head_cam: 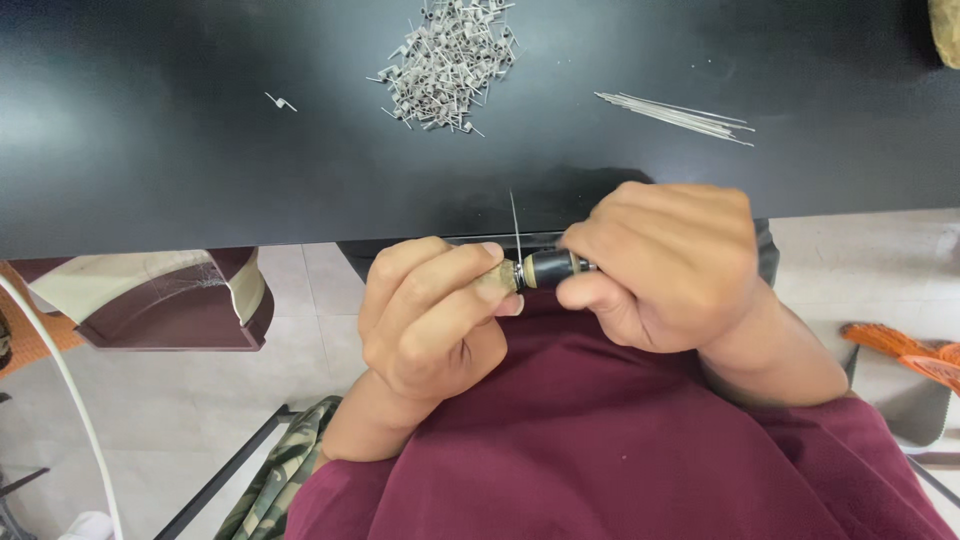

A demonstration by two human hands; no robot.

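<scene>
My right hand (665, 265) is closed around the dark handle of a small winding tool (550, 268), held level just in front of the black table's edge. My left hand (432, 312) pinches the tool's pale front end between thumb and fingers. A thin straight wire (515, 228) sticks up from the metal collar between the two hands. Both hands hover over my maroon shirt, below the table edge.
On the black table (200, 160) lie a heap of several small coiled wire pieces (450, 62), a bundle of straight thin wires (680, 116) to the right, and one stray coil (281, 101) at left. A maroon-and-cream stool (160, 298) stands lower left.
</scene>
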